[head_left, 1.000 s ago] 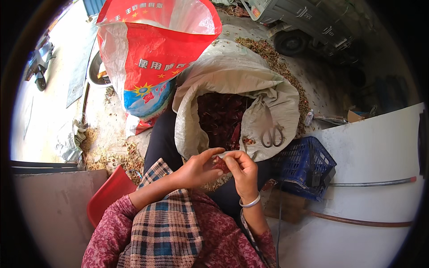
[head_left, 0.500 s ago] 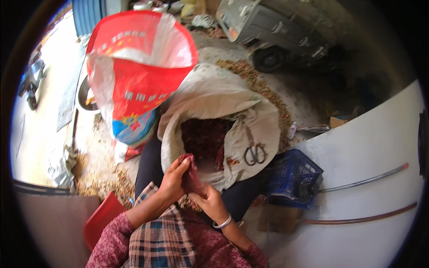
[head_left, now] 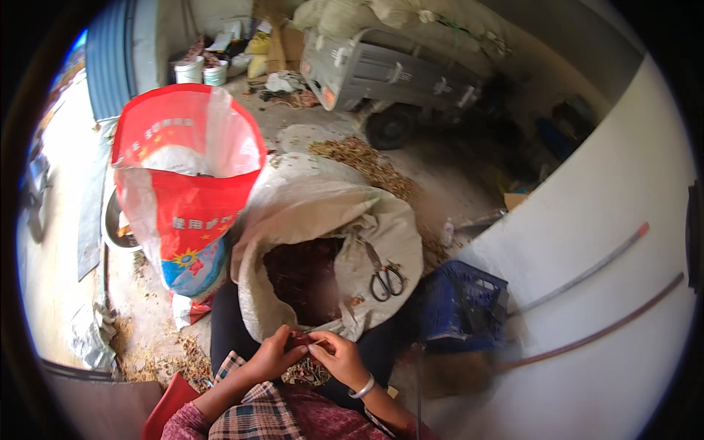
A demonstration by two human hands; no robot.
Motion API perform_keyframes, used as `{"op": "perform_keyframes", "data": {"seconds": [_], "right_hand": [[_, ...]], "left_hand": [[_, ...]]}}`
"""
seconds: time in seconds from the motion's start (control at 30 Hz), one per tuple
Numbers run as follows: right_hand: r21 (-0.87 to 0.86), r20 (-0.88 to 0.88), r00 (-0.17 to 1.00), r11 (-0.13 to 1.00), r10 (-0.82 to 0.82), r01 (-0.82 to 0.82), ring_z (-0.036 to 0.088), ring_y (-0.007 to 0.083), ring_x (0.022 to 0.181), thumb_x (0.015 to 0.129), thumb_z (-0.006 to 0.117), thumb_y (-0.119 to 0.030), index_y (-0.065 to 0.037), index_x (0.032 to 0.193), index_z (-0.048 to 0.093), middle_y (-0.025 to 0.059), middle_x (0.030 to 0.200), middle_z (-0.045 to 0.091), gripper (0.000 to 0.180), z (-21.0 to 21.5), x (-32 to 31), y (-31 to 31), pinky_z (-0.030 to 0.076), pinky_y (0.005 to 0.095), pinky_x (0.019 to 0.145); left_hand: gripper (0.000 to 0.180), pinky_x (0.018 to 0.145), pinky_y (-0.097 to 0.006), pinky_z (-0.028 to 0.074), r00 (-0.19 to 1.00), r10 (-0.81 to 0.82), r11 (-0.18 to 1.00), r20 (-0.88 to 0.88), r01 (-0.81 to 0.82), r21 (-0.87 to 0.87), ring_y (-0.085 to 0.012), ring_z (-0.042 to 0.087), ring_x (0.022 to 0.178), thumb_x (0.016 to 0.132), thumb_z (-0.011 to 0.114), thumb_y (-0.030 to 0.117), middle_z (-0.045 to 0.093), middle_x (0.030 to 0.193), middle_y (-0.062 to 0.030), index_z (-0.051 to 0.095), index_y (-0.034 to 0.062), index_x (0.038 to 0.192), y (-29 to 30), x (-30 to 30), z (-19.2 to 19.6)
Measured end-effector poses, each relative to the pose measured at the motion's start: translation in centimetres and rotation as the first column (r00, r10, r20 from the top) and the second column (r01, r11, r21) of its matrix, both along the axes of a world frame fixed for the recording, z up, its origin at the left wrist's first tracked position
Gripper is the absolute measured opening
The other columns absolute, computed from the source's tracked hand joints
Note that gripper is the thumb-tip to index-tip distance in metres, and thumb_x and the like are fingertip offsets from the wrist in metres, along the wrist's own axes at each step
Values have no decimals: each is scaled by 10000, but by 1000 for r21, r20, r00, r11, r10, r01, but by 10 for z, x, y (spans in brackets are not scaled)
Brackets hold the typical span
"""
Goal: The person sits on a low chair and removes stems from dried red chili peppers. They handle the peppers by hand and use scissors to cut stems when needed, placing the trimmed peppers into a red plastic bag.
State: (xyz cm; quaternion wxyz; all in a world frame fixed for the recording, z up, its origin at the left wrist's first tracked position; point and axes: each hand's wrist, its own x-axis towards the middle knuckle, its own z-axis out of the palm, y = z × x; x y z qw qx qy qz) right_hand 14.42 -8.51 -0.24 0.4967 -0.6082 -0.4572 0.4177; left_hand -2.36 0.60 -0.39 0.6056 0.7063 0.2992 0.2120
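Note:
Both hands meet at the near rim of a big off-white woven sack [head_left: 392,220] standing between my legs. My left hand [head_left: 273,357] is closed on a dark red dried chili pepper [head_left: 298,339], much of it covered by the fingers. From the other side my right hand [head_left: 341,359], with a pale bangle at the wrist, pinches a thin light stem at the pepper's end. Inside the sack's mouth lies a mass of dark red peppers [head_left: 304,282], too dim to tell apart. Black-handled scissors [head_left: 387,283] rest on the folded sack rim, to the right of the opening.
A tall red plastic bag [head_left: 198,194] stands open at the left, before a metal basin [head_left: 114,224]. At the right are a blue crate [head_left: 466,304] and two rods [head_left: 587,271] by a white panel. Stem scraps [head_left: 363,165] litter the floor; a grey cargo tricycle [head_left: 396,70] is behind.
My view has tilted up, so everything sits lower. My hands have shifted from one above the other to side by side, and less of the red piece shows between them.

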Motion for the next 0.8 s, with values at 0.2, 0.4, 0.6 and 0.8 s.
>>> {"op": "perform_keyframes", "data": {"seconds": [0.2, 0.4, 0.6, 0.8], "right_hand": [[188, 360, 925, 980, -123, 57, 674, 232, 718, 822, 697, -75, -4, 947, 670, 134, 836, 676, 146, 37, -6, 2, 516, 299, 621], [362, 524, 830, 932, -189, -16, 632, 277, 645, 831, 680, -68, 1, 910, 633, 112, 774, 643, 115, 46, -11, 7, 508, 338, 603], [-26, -152, 982, 994, -109, 106, 482, 55, 534, 948, 574, -180, -34, 860, 606, -7, 647, 544, 173, 38, -4, 8, 377, 226, 451], [-259, -748, 634, 966, -197, -6, 380, 37, 491, 971, 519, -185, -78, 827, 561, -20, 702, 520, 185, 45, 0, 11, 296, 193, 410]], "left_hand": [[500, 666, -298, 493, 992, -110, 984, -58, 100, -150, -115, 578, 771, 799, 763, 321, 629, 836, -67, 559, -29, 1094, 3, 4, 9], [269, 602, -255, 419, 986, -125, 965, 108, 146, -218, -50, 474, 723, 879, 687, 264, 545, 735, 24, 586, 17, 913, 3, 0, 17], [244, 639, -266, 433, 964, -188, 962, 187, 219, -162, -58, 478, 737, 900, 659, 220, 570, 756, 5, 596, -2, 983, 8, 2, 29], [220, 685, -282, 460, 927, -308, 947, 214, 320, -21, -98, 546, 768, 892, 657, 163, 624, 826, -60, 599, -7, 1018, 15, 3, 29]]}}
